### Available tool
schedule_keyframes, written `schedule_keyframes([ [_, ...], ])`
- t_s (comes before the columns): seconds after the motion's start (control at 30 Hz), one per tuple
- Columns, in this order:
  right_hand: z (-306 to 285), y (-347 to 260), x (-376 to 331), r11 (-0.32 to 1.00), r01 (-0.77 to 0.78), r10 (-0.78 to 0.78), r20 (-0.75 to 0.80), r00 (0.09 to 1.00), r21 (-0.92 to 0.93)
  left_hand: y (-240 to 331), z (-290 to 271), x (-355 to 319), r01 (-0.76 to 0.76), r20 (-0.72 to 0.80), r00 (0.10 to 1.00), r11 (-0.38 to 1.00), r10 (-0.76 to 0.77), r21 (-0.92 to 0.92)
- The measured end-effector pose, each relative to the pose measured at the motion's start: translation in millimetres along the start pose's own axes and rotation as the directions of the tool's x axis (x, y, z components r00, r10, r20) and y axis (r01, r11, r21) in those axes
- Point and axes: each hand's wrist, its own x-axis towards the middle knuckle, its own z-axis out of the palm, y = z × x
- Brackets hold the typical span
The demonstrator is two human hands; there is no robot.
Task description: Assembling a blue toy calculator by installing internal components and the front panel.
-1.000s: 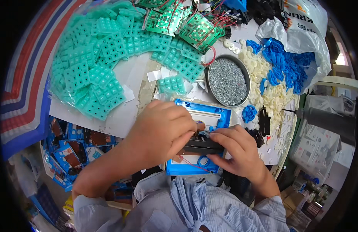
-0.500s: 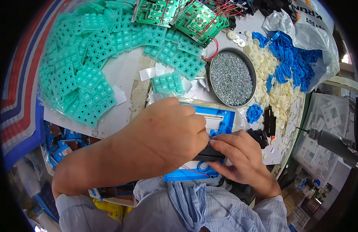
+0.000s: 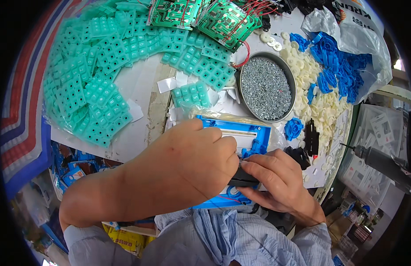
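We press our left hand (image 3: 194,166) flat over the blue plastic housing (image 3: 245,137) lying at the near edge of the desk, fingers together and curled down on it. Our right hand (image 3: 276,181) pinches a small black plastic part (image 3: 243,179) against the housing's right side, fingers clamped on it. As we judge it, the black part is being seated but is not yet fixed: the round metal tin of silver screws (image 3: 266,88) sits just beyond the housing, and a grey power screwdriver (image 3: 383,162) hangs untouched off the right edge. Piles of teal rubber keypads (image 3: 94,84) and green circuit boards (image 3: 201,15) wait at the far side.
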Motion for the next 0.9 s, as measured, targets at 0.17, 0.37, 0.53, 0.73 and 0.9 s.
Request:
schedule_keyframes([
  [0.17, 0, 0, 1, 1.0, 0.002, -0.002, 0.021, 1.0, -0.001, -2, 4, -1, 0.039, 0.02, 0.999, 0.998, -0.038, -0.055],
  [0.37, -3, -1, 13, 1.0, -0.006, 0.003, 0.12, 0.993, 0.02, -10, 22, 0, -0.002, -0.143, 0.99, 0.991, -0.017, -0.134],
  [0.53, -7, 0, 19, 0.999, -0.024, 0.015, 0.186, 0.982, 0.047, -15, 15, 0, -0.019, -0.101, 0.995, 0.985, 0.002, -0.173],
  [0.73, -10, -2, 24, 1.0, 0.017, -0.016, 0.245, 0.969, -0.002, -14, 16, -2, 0.008, -0.084, 0.996, 0.981, -0.024, -0.193],
  [0.9, -8, -1, 24, 1.0, 0.026, -0.024, 0.226, 0.974, -0.006, -18, 15, -3, 0.009, -0.085, 0.996, 0.974, -0.029, -0.228],
])
